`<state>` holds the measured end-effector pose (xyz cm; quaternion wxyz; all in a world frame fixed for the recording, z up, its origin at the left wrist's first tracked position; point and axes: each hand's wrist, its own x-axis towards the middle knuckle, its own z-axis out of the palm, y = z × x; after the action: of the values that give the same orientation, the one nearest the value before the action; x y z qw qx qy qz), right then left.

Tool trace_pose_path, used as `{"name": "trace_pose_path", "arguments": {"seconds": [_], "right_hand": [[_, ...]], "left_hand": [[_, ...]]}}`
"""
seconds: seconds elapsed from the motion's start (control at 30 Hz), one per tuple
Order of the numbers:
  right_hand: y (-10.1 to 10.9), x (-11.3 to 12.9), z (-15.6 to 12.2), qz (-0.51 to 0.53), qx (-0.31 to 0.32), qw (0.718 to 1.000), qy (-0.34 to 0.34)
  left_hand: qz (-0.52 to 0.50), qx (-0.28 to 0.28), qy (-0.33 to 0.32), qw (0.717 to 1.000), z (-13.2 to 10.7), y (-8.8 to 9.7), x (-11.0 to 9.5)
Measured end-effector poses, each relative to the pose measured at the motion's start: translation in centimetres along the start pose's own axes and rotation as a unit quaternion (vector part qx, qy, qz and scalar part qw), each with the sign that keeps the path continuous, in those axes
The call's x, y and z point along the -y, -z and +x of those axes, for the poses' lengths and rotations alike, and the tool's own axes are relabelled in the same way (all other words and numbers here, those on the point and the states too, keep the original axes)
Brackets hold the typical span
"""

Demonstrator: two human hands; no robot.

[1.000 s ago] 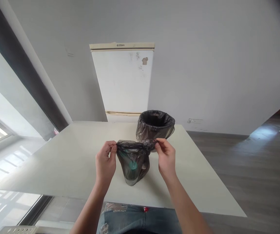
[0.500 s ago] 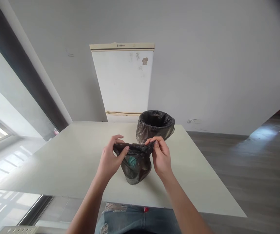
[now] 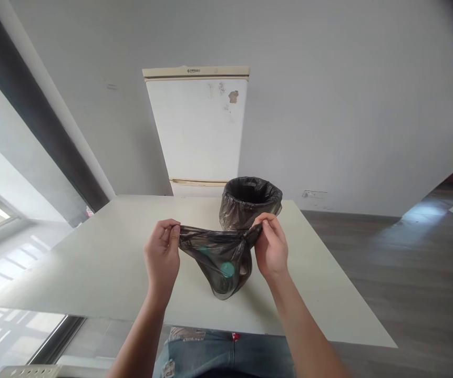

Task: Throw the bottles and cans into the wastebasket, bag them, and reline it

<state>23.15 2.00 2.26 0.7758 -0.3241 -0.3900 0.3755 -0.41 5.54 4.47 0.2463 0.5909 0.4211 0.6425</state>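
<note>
Pinching bag [image 3: 214, 249] at opposite ends | left fingers [image 3: 174, 235], right fingers [image 3: 269, 231] | sheer black — creased, taut-topped

There is one left hand [image 3: 162, 258] and one right hand [image 3: 272, 248], so two hands. One see-through black bag [image 3: 206, 241] is between them, with one round green thing [image 3: 227, 270] inside. One bag-covered bin [image 3: 235, 211] is just past the right hand. One tabletop [image 3: 104, 262] is under both hands. One white fridge [image 3: 197, 126] stands farther off.
</note>
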Motion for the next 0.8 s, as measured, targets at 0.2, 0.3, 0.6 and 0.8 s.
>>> {"name": "trace_pose_path", "arguments": {"seconds": [0.2,0.3,0.6,0.8], "right_hand": [[0.1,2.1,-0.4,-0.304,0.196,0.928,0.089],[-0.5,2.7,-0.9,-0.352,0.273,0.888,0.114],[-0.5,2.4,-0.9,-0.33,0.248,0.902,0.127],[0.1,2.3,-0.9,-0.356,0.265,0.891,0.095]], "left_hand": [[-0.062,0.064,0.02,0.996,0.0,0.3,-1.1],[-0.046,0.138,0.015,0.989,0.0,0.4,-2.2],[0.165,0.316,-0.041,0.933,0.6,-0.4,-2.3],[0.167,0.296,-0.059,0.939,0.6,-0.6,-2.2]]}}
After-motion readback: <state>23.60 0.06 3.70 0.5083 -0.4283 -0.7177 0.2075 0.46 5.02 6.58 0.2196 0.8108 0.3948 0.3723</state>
